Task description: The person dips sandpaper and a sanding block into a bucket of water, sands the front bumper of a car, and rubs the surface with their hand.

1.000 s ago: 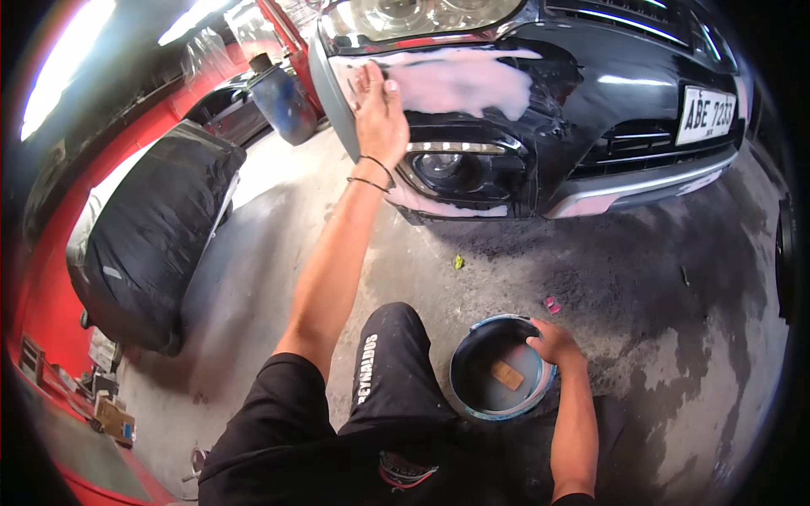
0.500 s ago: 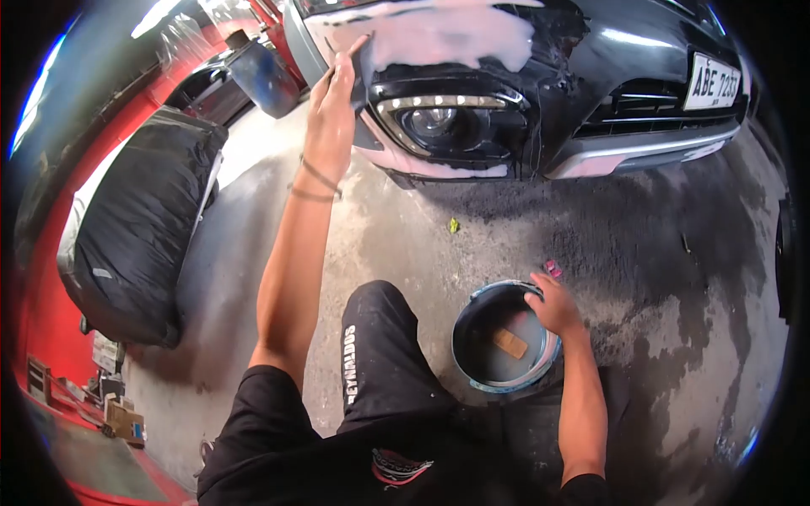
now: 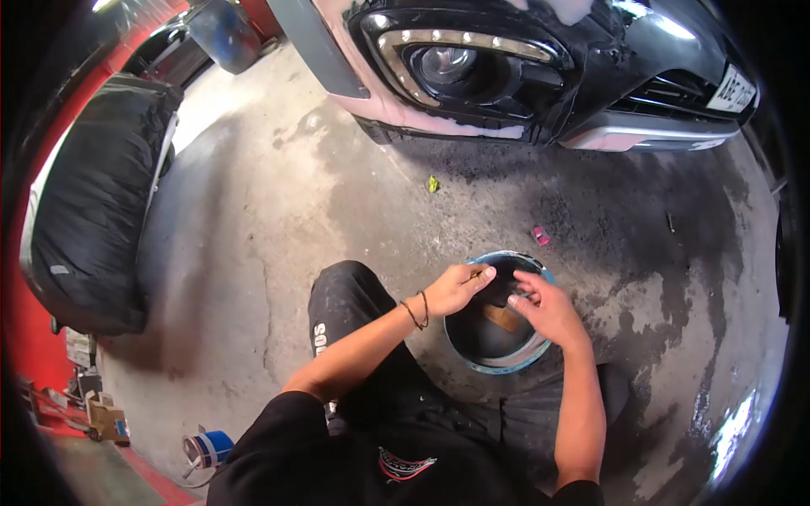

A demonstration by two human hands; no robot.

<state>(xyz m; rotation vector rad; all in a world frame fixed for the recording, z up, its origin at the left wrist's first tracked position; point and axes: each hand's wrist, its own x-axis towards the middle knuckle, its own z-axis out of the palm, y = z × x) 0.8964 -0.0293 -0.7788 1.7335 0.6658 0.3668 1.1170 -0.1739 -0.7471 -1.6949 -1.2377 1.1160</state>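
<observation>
Over the bucket (image 3: 457, 339), my left hand (image 3: 456, 288) is closed, thumb on top, on a thin dark sheet (image 3: 503, 285). Just right of it is my right hand (image 3: 544, 310), its fingers curved and apart near the sheet's right edge; whether they touch it is unclear. The bucket is dark inside with a worn blue rim and stands on the floor in front of my body. Low in it, partly hidden by the hands, lies a tan block (image 3: 501, 317).
A dark car's front bumper (image 3: 439, 122) with pink patches and a fog light spans the top. Yellow-green (image 3: 433, 184) and pink scraps (image 3: 540, 235) lie on the floor. At left are a covered car (image 3: 93, 202), a blue drum (image 3: 221, 35) and a blue can (image 3: 209, 449).
My left hand has left the bumper and come down over the bucket, beside my right hand. The view has tilted downward, and the blue can has come into view.
</observation>
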